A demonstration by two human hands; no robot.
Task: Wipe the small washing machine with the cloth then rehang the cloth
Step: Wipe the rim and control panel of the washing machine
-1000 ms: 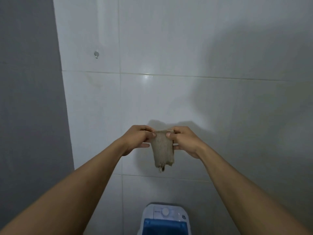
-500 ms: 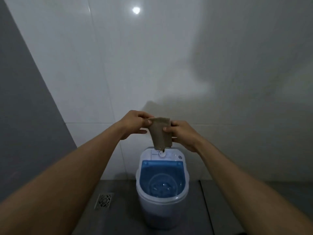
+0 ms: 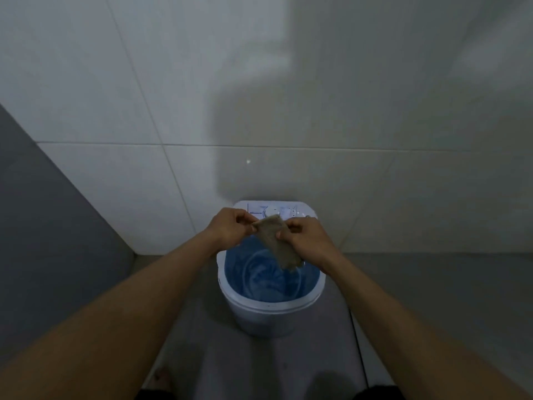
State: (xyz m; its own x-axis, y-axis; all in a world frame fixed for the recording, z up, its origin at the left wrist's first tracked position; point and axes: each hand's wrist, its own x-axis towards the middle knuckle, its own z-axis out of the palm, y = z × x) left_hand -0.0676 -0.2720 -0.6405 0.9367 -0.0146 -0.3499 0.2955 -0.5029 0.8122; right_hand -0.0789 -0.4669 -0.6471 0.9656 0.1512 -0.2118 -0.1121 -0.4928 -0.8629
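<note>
A small white washing machine (image 3: 271,313) with a translucent blue lid stands on the grey floor against the tiled wall. Its white control panel (image 3: 271,210) with a round dial lies at the back. A small beige knitted cloth (image 3: 277,245) hangs over the lid, held at its upper end by both hands. My left hand (image 3: 230,228) pinches the top left corner. My right hand (image 3: 307,241) pinches the right edge, and the cloth's lower end dangles beside that wrist.
White wall tiles (image 3: 259,96) rise behind the machine. A grey wall (image 3: 49,226) closes the left side. The grey floor (image 3: 432,298) spreads to the right of the machine. My foot (image 3: 161,376) shows at the bottom edge.
My view has tilted down from the wall to the machine. Both hands have carried the cloth lower, from in front of the wall to just above the blue lid.
</note>
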